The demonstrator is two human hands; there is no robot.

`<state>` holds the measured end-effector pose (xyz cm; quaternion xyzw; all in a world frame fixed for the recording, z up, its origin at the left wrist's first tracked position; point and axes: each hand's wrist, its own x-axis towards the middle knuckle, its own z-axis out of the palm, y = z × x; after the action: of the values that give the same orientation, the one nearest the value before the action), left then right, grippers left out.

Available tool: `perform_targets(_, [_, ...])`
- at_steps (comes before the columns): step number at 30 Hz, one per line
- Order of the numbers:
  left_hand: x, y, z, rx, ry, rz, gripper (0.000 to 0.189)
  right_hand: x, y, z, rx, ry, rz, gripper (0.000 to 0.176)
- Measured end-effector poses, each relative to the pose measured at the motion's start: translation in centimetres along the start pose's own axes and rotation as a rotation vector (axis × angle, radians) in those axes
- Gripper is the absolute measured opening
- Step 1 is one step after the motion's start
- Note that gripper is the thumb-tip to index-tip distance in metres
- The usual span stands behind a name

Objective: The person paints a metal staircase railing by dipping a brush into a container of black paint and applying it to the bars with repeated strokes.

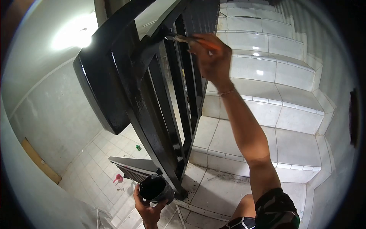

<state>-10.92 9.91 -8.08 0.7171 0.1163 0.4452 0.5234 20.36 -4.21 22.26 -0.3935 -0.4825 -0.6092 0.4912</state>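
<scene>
Near the top of a black stair railing [152,114], the fingers of the right hand [211,57] are clenched around the orange handle of a paintbrush [183,38]. Its bristles are pressed against a bar just under the handrail [101,80]. A thin bracelet [227,91] is worn on that wrist. Low down, beside the railing's foot, a black paint can [153,188] is gripped from below by the left hand [146,209]. White tiled stairs [274,114] are seen to the right, and a pink object [119,178] on the floor below.
</scene>
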Motion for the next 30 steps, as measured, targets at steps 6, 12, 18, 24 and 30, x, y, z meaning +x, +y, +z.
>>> perform_targets(6, [-0.3,1.6,0.1,-0.027,0.02,-0.023,0.105,5.0,5.2,-1.7,0.128,0.192,0.379,0.026])
perform_targets(12, [-0.6,1.9,0.1,-0.003,0.006,0.02,0.104,3.3,2.4,1.3,-0.398,-0.07,-0.078,0.017])
perform_targets(18, [-0.8,3.0,0.0,-0.008,-0.01,-0.002,0.103,-2.7,-6.5,-2.3,-0.076,-0.19,-0.085,0.019])
perform_targets(24, [-1.1,3.2,0.0,-0.076,0.004,-0.067,0.103,-1.7,-4.0,-4.2,0.266,-0.252,0.274,0.026])
perform_targets(30, [-1.1,2.2,-0.5,-0.076,0.024,-0.026,0.104,3.8,1.3,-2.5,0.349,-0.145,0.535,0.028])
